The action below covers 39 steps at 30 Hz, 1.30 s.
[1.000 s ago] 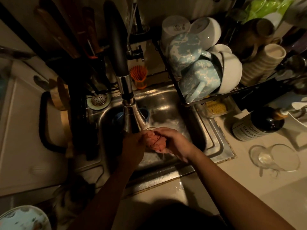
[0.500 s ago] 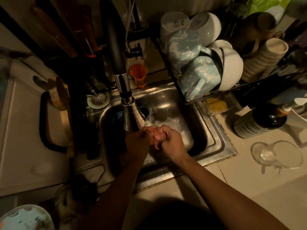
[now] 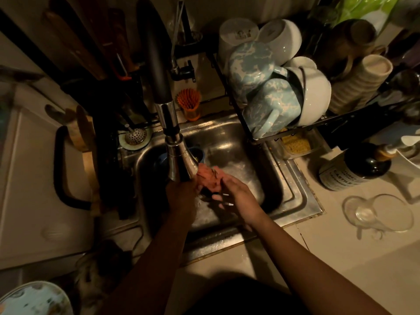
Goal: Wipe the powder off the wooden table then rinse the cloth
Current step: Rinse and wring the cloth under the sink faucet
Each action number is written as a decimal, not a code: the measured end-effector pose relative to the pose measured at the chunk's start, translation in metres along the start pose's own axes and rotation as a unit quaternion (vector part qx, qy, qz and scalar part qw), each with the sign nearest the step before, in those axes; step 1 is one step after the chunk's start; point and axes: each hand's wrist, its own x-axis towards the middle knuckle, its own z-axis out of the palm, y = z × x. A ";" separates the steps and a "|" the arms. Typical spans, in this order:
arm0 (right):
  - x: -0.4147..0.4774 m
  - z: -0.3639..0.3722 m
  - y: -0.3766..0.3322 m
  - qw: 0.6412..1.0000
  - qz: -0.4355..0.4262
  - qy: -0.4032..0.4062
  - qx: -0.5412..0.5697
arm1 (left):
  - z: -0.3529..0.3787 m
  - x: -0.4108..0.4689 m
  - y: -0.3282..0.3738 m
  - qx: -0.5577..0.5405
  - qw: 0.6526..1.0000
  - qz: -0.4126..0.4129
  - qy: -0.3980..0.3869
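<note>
The left hand point(image 3: 181, 194) grips the bunched pink cloth point(image 3: 208, 176) just under the tap point(image 3: 181, 160), over the sink point(image 3: 293, 189). The right hand point(image 3: 238, 192) touches it with loose, spread fingers. Kneading and squeezing it low down should, I judge, rinse it well and limit splashing.

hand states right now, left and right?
Left hand: closed, holding the cloth under the faucet.
Right hand: open, fingers spread loosely against the cloth.
</note>
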 end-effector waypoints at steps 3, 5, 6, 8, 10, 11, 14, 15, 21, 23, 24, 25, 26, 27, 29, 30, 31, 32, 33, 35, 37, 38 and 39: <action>-0.005 -0.003 -0.011 0.995 0.053 -0.032 0.081 | -0.004 -0.006 0.001 0.037 0.996 0.037 -0.074; -0.004 -0.005 -0.015 0.992 0.055 -0.056 0.100 | -0.007 -0.017 0.001 0.120 0.975 0.098 -0.157; -0.003 -0.005 -0.016 0.992 0.051 -0.068 0.095 | -0.008 -0.022 -0.001 0.154 0.961 0.116 -0.200; -0.001 -0.005 -0.014 0.994 0.036 -0.063 0.078 | -0.009 -0.027 -0.003 0.184 0.939 0.108 -0.268; 0.002 -0.007 -0.012 0.996 0.016 -0.053 0.068 | -0.011 -0.029 0.002 0.222 0.922 0.108 -0.299; 0.002 -0.007 -0.011 0.997 0.005 -0.056 0.060 | -0.015 -0.029 0.005 0.248 0.908 0.134 -0.310; 0.006 -0.007 -0.006 0.994 -0.053 -0.087 -0.027 | -0.018 -0.020 0.022 0.433 0.834 0.236 -0.248; 0.005 -0.005 -0.008 0.993 -0.066 -0.083 -0.056 | -0.017 -0.020 0.028 0.497 0.805 0.265 -0.183; 0.012 -0.002 -0.009 0.986 -0.078 -0.029 -0.146 | -0.012 -0.018 0.027 0.455 0.813 0.210 -0.296; 0.013 -0.003 -0.011 0.984 -0.085 -0.010 -0.157 | -0.010 -0.015 0.022 0.431 0.823 0.206 -0.307; 0.012 -0.005 -0.014 0.984 -0.091 -0.015 -0.150 | -0.009 -0.014 0.020 0.426 0.825 0.207 -0.310; 0.010 -0.006 -0.018 0.987 -0.089 -0.040 -0.124 | -0.008 -0.014 0.018 0.428 0.823 0.209 -0.310; 0.007 -0.007 -0.020 0.990 -0.071 -0.078 -0.089 | -0.006 -0.014 0.019 0.437 0.818 0.212 -0.308; 0.004 -0.007 -0.024 0.991 -0.039 -0.120 -0.046 | -0.006 -0.011 0.020 0.455 0.809 0.217 -0.303; 0.001 -0.010 -0.025 0.985 0.049 -0.166 0.004 | -0.005 -0.010 0.027 0.492 0.781 0.226 -0.309; 0.002 -0.012 -0.025 0.981 0.085 -0.171 0.026 | -0.002 -0.012 0.032 0.512 0.761 0.233 -0.322; 0.002 -0.013 -0.026 0.979 0.109 -0.170 0.040 | 0.000 -0.012 0.033 0.538 0.738 0.251 -0.320; 0.004 -0.016 -0.024 0.979 0.114 -0.166 0.036 | 0.001 -0.012 0.030 0.565 0.719 0.264 -0.305; 0.005 -0.017 -0.024 0.979 0.113 -0.165 0.027 | 0.001 -0.011 0.028 0.578 0.706 0.280 -0.297; 0.003 -0.017 -0.025 0.979 0.103 -0.175 0.023 | -0.002 -0.007 0.020 0.575 0.700 0.301 -0.298; 0.002 -0.016 -0.024 0.979 0.075 -0.182 0.050 | 0.001 -0.011 0.018 0.567 0.715 0.317 -0.257; 0.001 -0.015 -0.023 0.982 0.060 -0.172 0.052 | 0.002 -0.013 0.019 0.538 0.743 0.327 -0.226; 0.002 -0.013 -0.021 0.986 0.046 -0.152 0.054 | 0.004 -0.016 0.019 0.494 0.785 0.314 -0.203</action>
